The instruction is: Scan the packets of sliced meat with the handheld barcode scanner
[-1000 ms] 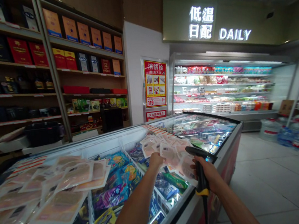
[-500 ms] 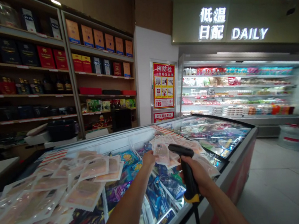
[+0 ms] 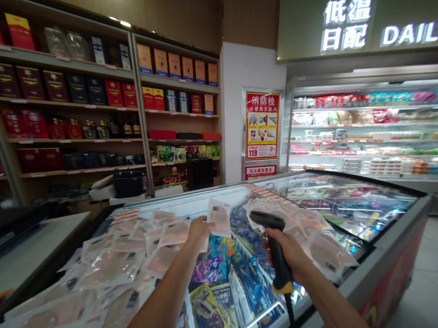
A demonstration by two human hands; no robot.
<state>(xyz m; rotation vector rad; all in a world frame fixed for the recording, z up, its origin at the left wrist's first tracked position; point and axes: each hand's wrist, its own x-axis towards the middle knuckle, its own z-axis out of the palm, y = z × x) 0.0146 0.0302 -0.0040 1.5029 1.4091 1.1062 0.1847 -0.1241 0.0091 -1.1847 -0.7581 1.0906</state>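
My left hand [image 3: 200, 229] pinches the edge of a clear vacuum-sealed food packet [image 3: 219, 218], held up over the chest freezer [image 3: 387, 236]. A dark label shows on the packet's upper part. In my right hand [image 3: 288, 254] is a black and yellow barcode scanner [image 3: 277, 252], gripped by its handle with the head pointing left and its cable hanging down. Many similar flat packets [image 3: 109, 265] lie heaped on the left of the freezer top. A second heap of packets [image 3: 319, 250] lies behind and right of the scanner.
Colourful frozen bags [image 3: 210, 319] lie inside the freezer, beside a wire basket edge [image 3: 261, 315]. Shelves of boxed bottles [image 3: 82, 90] stand behind on the left. A lit refrigerated display [image 3: 374, 129] stands at the back right. At left is a white counter [image 3: 33, 245].
The view has turned left. My left hand has moved left, away from the right-hand heap, with a packet now raised in it. My right hand still holds the scanner.
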